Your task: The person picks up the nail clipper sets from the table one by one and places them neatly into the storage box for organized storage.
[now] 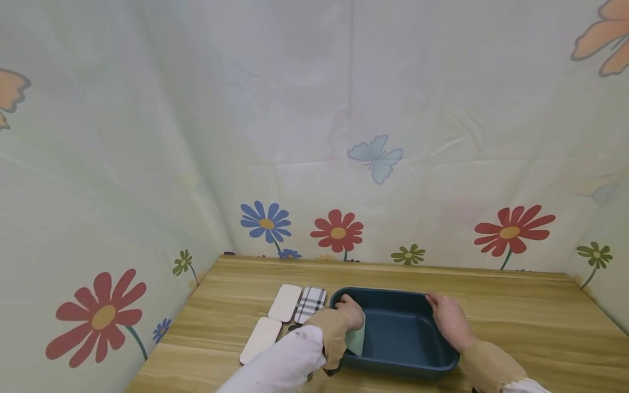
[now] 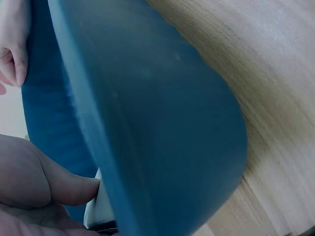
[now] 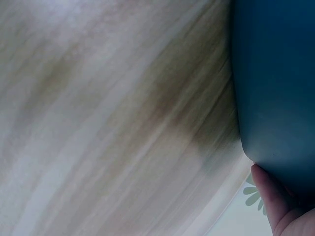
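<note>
A dark blue rectangular bin with rounded corners sits on the table. My left hand reaches into its left end and grips a flat pale green rectangular piece, upright against the left wall. In the left wrist view the thumb presses the piece's pale face, and a dark edge shows below; the other fingers are partly hidden. At the far right corner, my right hand holds the bin's rim; a finger touches the corner in the right wrist view.
Left of the bin lie two cream rounded flat pieces and a black-and-white plaid one. Another small dark thing is partly hidden under the left forearm. The wooden table meets a flower-printed curtain at the back and sides.
</note>
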Demonstrator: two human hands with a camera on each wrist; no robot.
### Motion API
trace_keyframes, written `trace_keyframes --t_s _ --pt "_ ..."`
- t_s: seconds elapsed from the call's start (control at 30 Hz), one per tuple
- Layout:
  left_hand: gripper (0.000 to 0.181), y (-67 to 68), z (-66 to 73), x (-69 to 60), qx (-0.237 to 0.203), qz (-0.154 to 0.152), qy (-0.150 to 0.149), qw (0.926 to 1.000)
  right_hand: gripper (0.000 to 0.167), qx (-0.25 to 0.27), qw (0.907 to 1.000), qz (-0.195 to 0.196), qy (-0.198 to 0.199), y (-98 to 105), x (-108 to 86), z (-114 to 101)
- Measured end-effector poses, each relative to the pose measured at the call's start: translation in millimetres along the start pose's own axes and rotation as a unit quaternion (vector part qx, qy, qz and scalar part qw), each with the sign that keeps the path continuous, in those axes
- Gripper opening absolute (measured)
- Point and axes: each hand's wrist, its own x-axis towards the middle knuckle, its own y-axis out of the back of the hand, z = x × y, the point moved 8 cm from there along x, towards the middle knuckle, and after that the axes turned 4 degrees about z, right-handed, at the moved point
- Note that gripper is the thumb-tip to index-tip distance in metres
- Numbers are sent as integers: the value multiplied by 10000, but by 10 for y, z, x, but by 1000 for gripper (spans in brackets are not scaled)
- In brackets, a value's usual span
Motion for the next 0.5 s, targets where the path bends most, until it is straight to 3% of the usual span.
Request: trace_keyframes --t_s 0.1,0.27,0.4,0.47,0.5 --pt "65 529 -68 -220 59 -89 -198 9997 15 20 10000 39 -1 12 -5 -6" --pt "64 1312 -198 -551 -225 -704 -436 9963 16 -7 10000 23 4 19 2 -14" --pt "64 1740 -252 -735 -174 -864 -618 9942 16 -28 10000 -19 -37 20 6 -8" --pt "66 1833 -263 -774 -118 -731 -632 9953 16 -20 10000 -27 -32 22 7 -10" --pt "67 1820 -260 -771 -133 -813 -597 9948 16 -15 10000 -19 -26 25 7 -11"
